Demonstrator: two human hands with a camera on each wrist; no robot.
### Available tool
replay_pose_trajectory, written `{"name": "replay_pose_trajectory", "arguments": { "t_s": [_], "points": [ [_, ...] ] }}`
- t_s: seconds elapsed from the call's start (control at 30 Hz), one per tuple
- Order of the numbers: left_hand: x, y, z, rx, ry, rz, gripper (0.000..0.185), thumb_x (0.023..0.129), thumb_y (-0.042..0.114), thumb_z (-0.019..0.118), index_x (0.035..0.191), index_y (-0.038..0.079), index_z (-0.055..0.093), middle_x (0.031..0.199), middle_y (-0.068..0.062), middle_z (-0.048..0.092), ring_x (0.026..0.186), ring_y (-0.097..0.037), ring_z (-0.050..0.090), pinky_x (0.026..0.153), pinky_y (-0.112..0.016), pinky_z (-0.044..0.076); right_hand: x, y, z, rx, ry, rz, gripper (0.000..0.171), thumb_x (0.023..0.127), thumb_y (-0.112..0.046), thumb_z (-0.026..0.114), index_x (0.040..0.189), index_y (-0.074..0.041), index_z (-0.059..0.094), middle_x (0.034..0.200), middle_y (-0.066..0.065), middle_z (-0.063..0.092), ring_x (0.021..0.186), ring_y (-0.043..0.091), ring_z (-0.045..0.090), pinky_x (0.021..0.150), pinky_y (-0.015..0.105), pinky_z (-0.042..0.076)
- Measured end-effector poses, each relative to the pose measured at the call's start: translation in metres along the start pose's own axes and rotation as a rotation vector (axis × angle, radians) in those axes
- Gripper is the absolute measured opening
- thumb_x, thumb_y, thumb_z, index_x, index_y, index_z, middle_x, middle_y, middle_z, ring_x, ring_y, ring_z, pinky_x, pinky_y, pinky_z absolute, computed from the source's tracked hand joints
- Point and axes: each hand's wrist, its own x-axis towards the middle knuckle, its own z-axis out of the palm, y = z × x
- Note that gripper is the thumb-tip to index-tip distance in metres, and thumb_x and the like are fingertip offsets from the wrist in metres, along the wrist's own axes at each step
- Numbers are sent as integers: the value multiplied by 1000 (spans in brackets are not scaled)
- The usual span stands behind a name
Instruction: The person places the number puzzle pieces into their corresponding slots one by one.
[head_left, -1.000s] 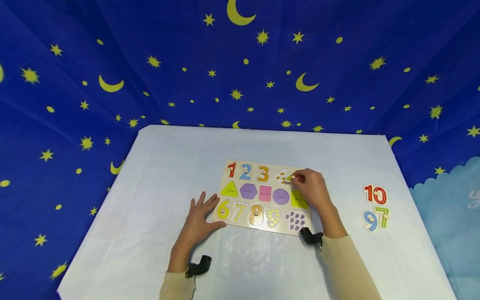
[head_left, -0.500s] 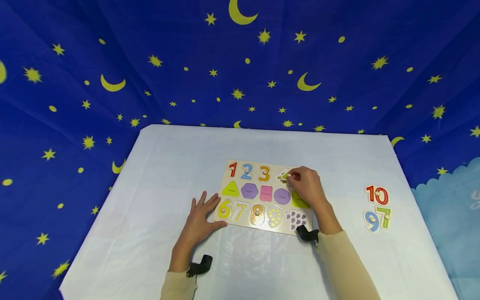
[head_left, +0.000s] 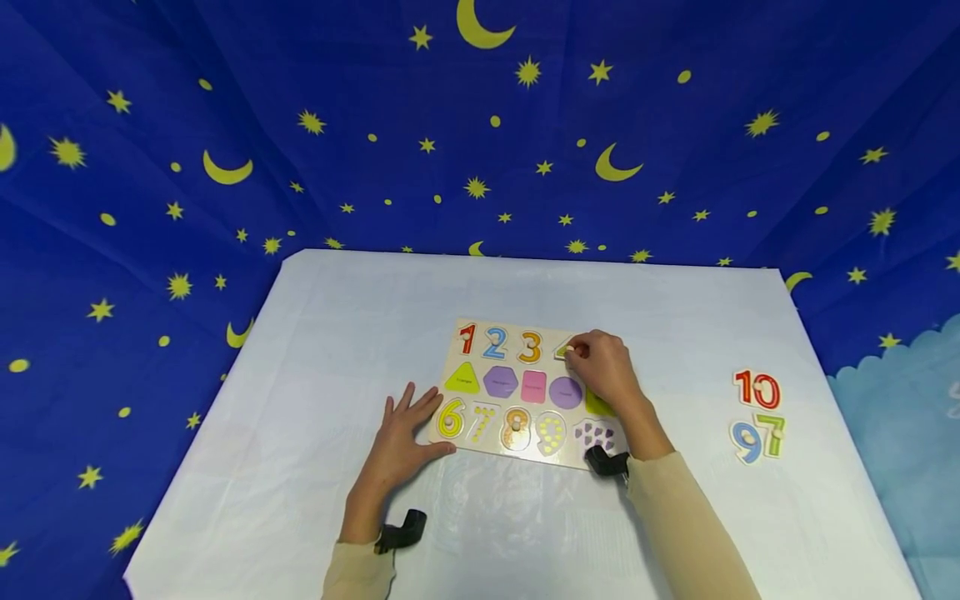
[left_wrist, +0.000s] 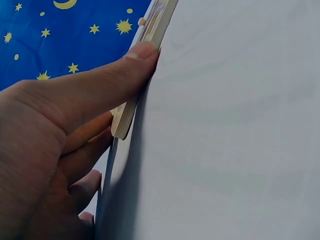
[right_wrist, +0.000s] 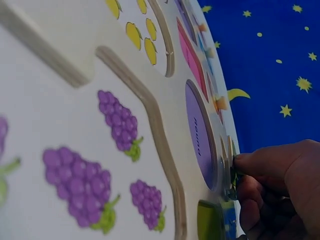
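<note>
Head view shows your puzzle board (head_left: 525,387) lying flat on the white surface (head_left: 315,333), and most of its cut-outs are filled: 1, 2 and 3 along the far row, the triangle, hexagon, pink rectangle and circle in the middle, 6 and 8 in the near row. The 7, 9 and 10 cut-outs stand bare, showing only printed dots and grapes. Your right hand (head_left: 603,371) sits over the far right end of the board, its fingers pinching the green number piece (head_left: 564,350) at the 4 cut-out; whether the piece is fully seated you cannot tell, since your hand covers most of it and the cut-out beyond. Your left hand (head_left: 401,437) lies flat at the board's near left corner, fingers spread, thumb against the board's edge. The loose 10 (head_left: 757,388), 9 (head_left: 746,441) and 7 (head_left: 770,433) lie well apart to the right. In the right wrist view the pinched piece is a blurred sliver under your fingertips (right_wrist: 250,162).
</note>
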Motion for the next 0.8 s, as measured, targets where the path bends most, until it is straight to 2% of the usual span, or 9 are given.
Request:
{"name": "replay_pose_trajectory", "arguments": {
  "t_s": [0.27,0.5,0.8],
  "points": [
    [5,0,2,24,-27,-35,88,68,41,86,143,17,47,148,5,40,145,-20,9,117,-44,-5,3,1,1,-21,-3,15,18,88,-18,66,96,-3,72,82,6,60,74,22,53,66,32,46],
    [5,3,0,34,-25,-19,88,68,39,86,142,15,48,147,2,42,145,-24,12,116,-48,-3,3,1,2,-20,-4,5,18,87,-17,66,95,-2,72,80,7,59,72,22,53,64,32,45],
    [4,3,-3,43,-61,-32,87,69,42,85,144,16,46,149,3,39,145,-23,10,116,-48,-5,3,-1,5,-23,-11,-17,15,86,-16,67,91,-2,72,78,6,59,70,21,53,63,32,45]
  ]
}}
